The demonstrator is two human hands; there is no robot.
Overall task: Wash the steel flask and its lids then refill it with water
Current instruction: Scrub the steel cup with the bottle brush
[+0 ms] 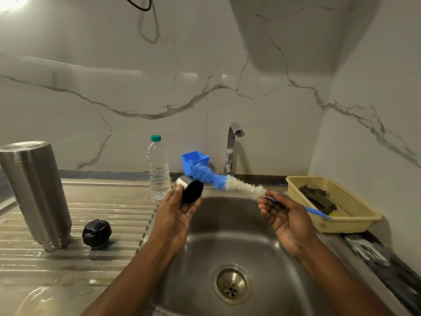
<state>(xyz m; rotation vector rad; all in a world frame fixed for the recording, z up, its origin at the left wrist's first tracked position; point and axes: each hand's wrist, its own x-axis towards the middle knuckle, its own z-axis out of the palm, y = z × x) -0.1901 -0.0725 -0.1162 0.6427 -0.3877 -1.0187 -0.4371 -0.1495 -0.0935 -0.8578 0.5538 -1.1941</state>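
— What's over the sink [230,238]?
— Both hands. The steel flask [36,192] stands inverted on the left drainboard [109,201].
— Holding what?
— Right hand [287,216] grips the brush [219,180]; left hand [174,213] holds the steel cap [190,187]. The black stopper [96,233] lies just right of the flask.

Glossy white marble-look wall [136,99] with grey veins ahead, glare [13,3] flaring top left. Side wall [376,87] closes in on the right. Below, a steel sink [227,242], its ribbed drainboard [102,206] wet on the left, chrome tap [231,147] standing behind.
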